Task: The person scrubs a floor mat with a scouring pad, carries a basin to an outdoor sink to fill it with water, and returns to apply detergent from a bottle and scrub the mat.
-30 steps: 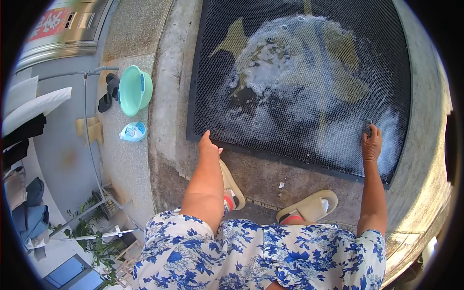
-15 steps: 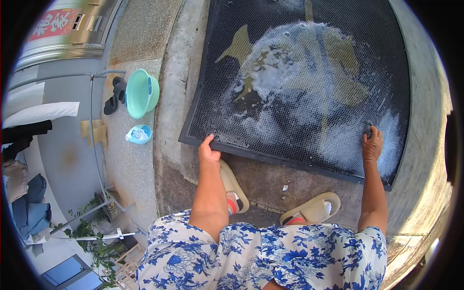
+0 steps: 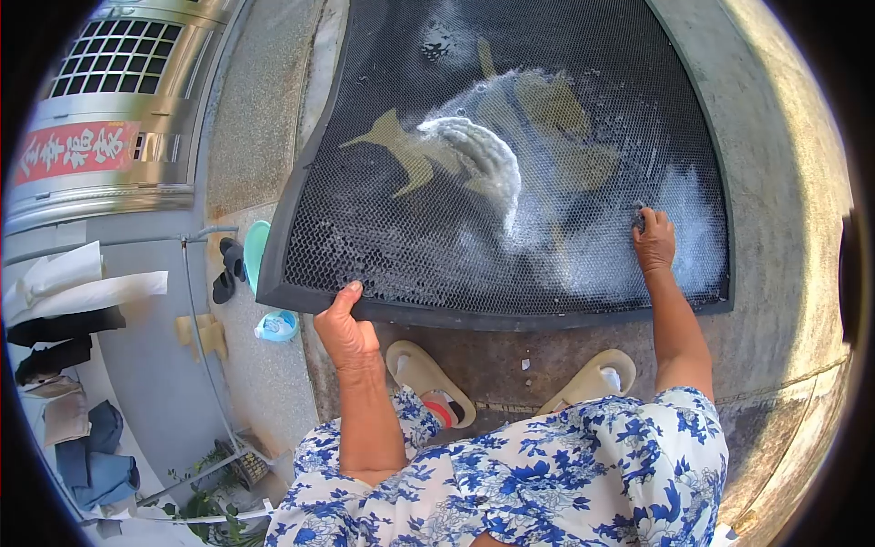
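A black honeycomb-textured floor mat (image 3: 383, 251) with yellow shapes fills the upper middle of the view. White suds (image 3: 497, 169) lie in a curved heap on it, and thinner foam spreads to the right. My left hand (image 3: 348, 333) is closed on the mat's near rim by the left corner, thumb on top; that corner is raised off the ground. On the right part of the mat my right hand (image 3: 654, 242) holds a small dark scrubber (image 3: 639, 217) against the foamy surface. The scrubber is mostly hidden by the fingers, so its exact kind is unclear.
A green basin (image 3: 256, 255), partly covered by the mat's corner, stands left beside dark slippers (image 3: 228, 271) and a blue-and-white bottle (image 3: 277, 325). A metal pipe rail (image 3: 190, 301) and hanging laundry (image 3: 87, 283) are farther left. My sandalled feet stand before the mat.
My left hand has lifted the mat's near-left corner, which now overlaps the basin. The suds have gathered into a narrower curved heap. The view has shifted, and my right hand stays on the mat.
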{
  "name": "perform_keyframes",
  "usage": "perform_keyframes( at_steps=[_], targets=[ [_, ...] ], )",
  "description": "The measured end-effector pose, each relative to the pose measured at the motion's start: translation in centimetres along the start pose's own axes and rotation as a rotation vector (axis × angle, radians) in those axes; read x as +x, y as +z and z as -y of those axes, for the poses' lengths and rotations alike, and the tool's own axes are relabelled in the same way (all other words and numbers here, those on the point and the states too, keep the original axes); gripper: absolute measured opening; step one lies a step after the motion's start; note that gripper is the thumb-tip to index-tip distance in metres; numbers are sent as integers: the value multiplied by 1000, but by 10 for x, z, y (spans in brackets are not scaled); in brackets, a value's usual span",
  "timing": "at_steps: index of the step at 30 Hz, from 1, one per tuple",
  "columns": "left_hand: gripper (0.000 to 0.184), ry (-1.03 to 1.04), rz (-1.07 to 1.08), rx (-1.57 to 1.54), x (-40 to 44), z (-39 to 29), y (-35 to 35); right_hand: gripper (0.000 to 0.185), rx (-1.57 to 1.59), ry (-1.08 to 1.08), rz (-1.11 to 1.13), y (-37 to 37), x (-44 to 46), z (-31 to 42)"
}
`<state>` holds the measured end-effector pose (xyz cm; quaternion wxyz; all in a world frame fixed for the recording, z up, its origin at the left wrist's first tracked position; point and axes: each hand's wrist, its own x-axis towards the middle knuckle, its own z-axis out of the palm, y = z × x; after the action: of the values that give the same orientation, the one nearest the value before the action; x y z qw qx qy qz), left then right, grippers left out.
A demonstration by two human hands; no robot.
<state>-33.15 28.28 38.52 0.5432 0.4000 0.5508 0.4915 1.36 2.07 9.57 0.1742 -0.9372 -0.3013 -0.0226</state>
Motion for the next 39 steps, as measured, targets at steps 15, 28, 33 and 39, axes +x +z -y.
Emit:
perform_keyframes(
  at_steps=[15, 28, 33, 39],
  targets=[
    [14, 464, 289, -3, -83, -128, 95, 43, 105, 60, 48, -6, -13, 10],
    [13, 468, 312, -6, -80, -120, 88, 43, 154, 37, -16, -4, -17, 14],
    [47, 387, 287, 72, -68, -120, 81, 44, 177, 70, 28, -3, -15, 6],
    [43, 377, 247, 69, -57, -119, 78, 43, 251, 174, 44, -7, -3, 6]
  ],
)
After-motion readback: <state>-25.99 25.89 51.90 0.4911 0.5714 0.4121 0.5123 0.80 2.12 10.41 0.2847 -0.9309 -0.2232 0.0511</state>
